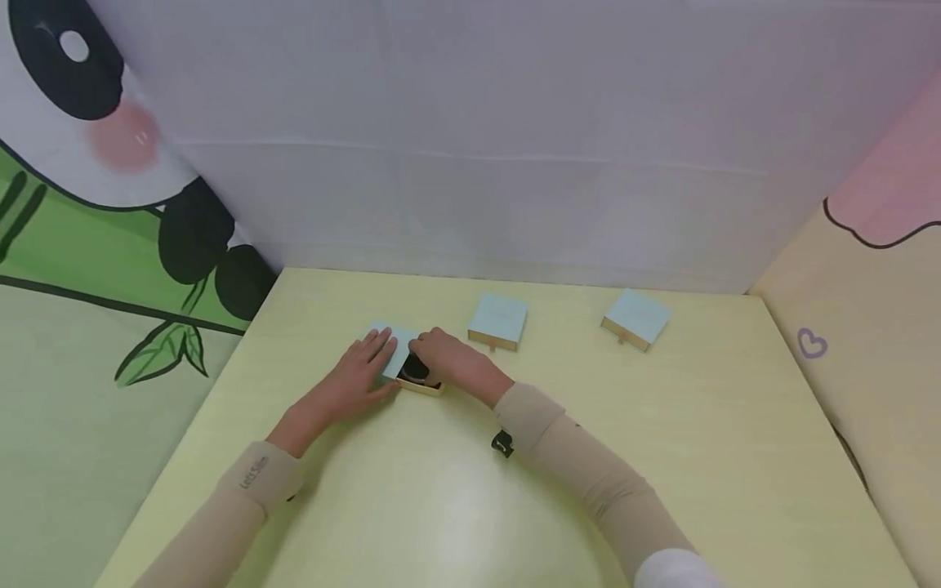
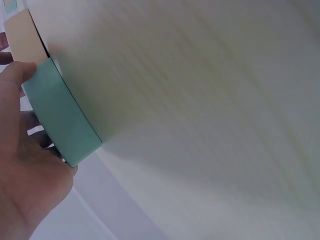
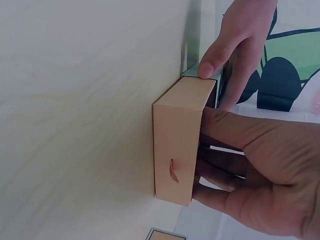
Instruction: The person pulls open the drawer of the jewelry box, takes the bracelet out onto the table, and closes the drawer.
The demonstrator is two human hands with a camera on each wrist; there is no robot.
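Note:
A light-blue sleeve box (image 1: 398,356) lies on the table with its tan drawer (image 3: 175,145) pulled partly out. My left hand (image 1: 358,372) holds the sleeve, its fingers across the top and the thumb along the near side (image 2: 62,112). Inside the drawer shows a dark thing with a curved band (image 1: 415,369). Over the open drawer, my right hand (image 1: 452,358) reaches in with its fingertips close to that dark thing; I cannot tell whether they pinch it. A small pull tab (image 3: 173,171) sticks out of the drawer's front.
Two more light-blue boxes, one closed (image 1: 499,321) right of my hands and another (image 1: 636,318) farther right, sit near the back of the pale yellow table (image 1: 588,457). A white backdrop (image 1: 515,204) rises behind it, with printed cartoon panels at both sides.

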